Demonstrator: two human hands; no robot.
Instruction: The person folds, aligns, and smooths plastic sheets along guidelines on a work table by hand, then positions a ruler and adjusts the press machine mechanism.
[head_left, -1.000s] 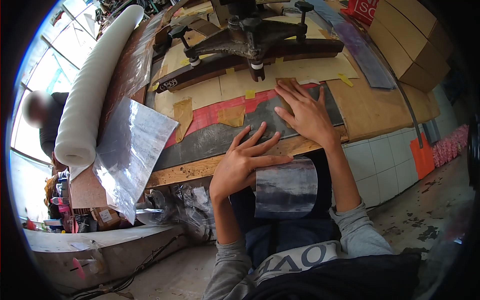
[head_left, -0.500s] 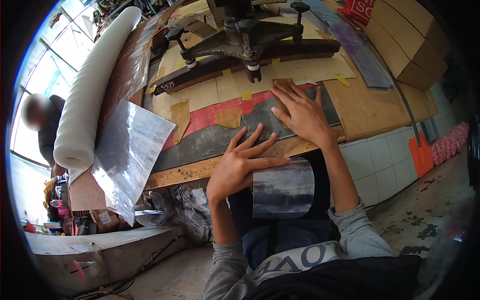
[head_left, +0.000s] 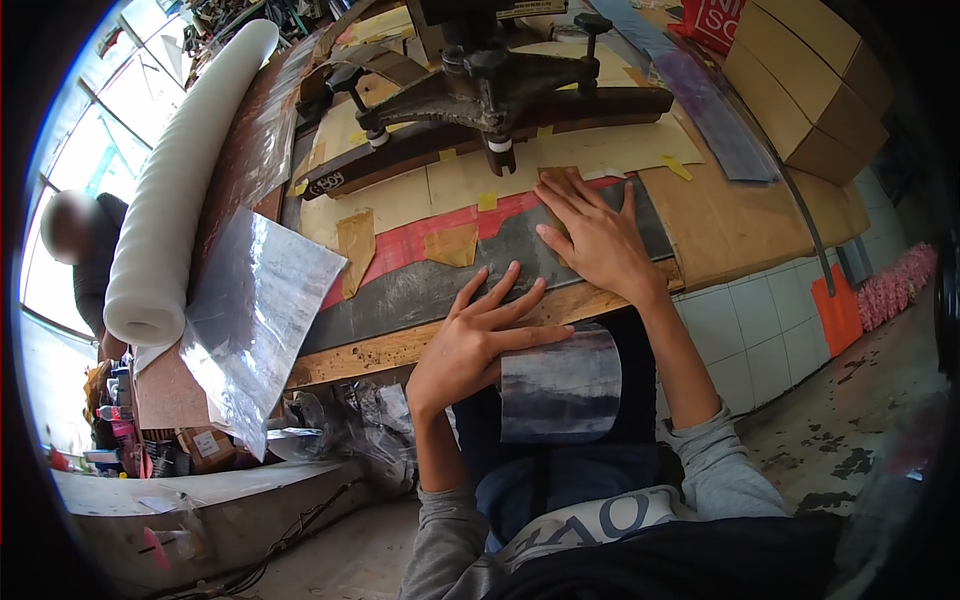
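Grey printed sheet (head_left: 561, 385): head view, it is lying curved over the person's lap, just beyond the front of the bench and below its wooden edge (head_left: 390, 351). Its visible face is running somewhat longer across the body than toward it; because of the curve, its true long axis cannot be told.

The left hand (head_left: 455, 360) is the nearer one. The sheet is lying on its thumb side, to its right, with the thumb reaching across along the sheet's upper edge. The other fingers are spreading apart, palm down, their tips reaching over the dark mat (head_left: 400, 298). No closed grip is showing; whether the sheet is pressing against the hidden palm cannot be told.

The right hand (head_left: 600, 245) is lying farther out on the bench, beyond the sheet and slightly to its right, well apart from it. It is pointing away from the body with its fingers apart, the fingertips resting at a brown patch (head_left: 556, 176) on the mat and nothing being gripped. The cast frame (head_left: 490, 95) is standing beyond both hands, with the forked end of its centre arm close to the right fingertips but not touching them.
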